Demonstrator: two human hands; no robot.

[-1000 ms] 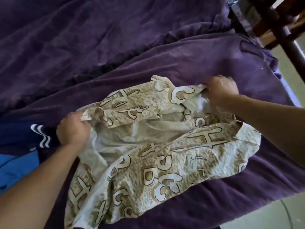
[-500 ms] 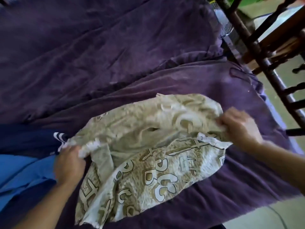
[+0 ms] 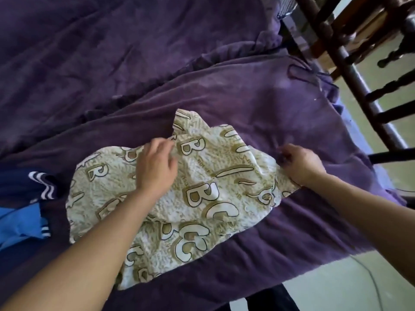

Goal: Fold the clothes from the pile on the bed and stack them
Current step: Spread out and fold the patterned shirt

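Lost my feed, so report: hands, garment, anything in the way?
Left hand flat on letter-print garment. Right hand grips its right edge. Garment spread rumpled on purple blanket. Navy striped clothing beside it, left.

- Far side is the roomy bit: a big stretch of bare purple blanket past the patterned cloth, with only a rumpled ridge running across it.
- Right of the cloth there's open blanket out to the bed edge. Dark wooden rails stand right beside that edge, so it's tight there.
- Left is crowded: a navy striped garment and a blue one lie just beside the cloth.
- The middle is taken. The left hand lies on the cloth, the right hand grips its right edge, and both forearms cross the near side.
- Between the hands it's open above the cloth.
- Near right: floor with a thin cable on it.
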